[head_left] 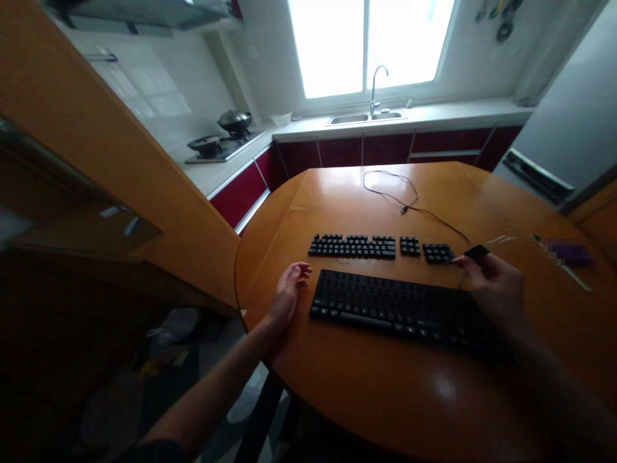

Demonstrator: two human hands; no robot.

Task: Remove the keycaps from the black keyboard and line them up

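A black keyboard (371,302) lies on the wooden table, keycaps along its front row and bare switch positions behind. Beyond it, loose black keycaps are laid out in a wide block (354,247), a small block (409,245) and a number-pad block (438,253). My left hand (289,292) rests on the table beside the keyboard's left end, fingers apart and holding nothing. Above the keyboard's right part, my right hand (499,286) pinches a small flat black object (477,252) whose kind I cannot make out. That hand and forearm hide part of the keyboard.
A thin cable (385,191) loops across the far side of the round table (347,392). At the right lie a purple item (571,252) and a pale strip (576,278). Behind are a sink (349,118), a stove (231,148) with pans, and a wooden partition (159,173) at left.
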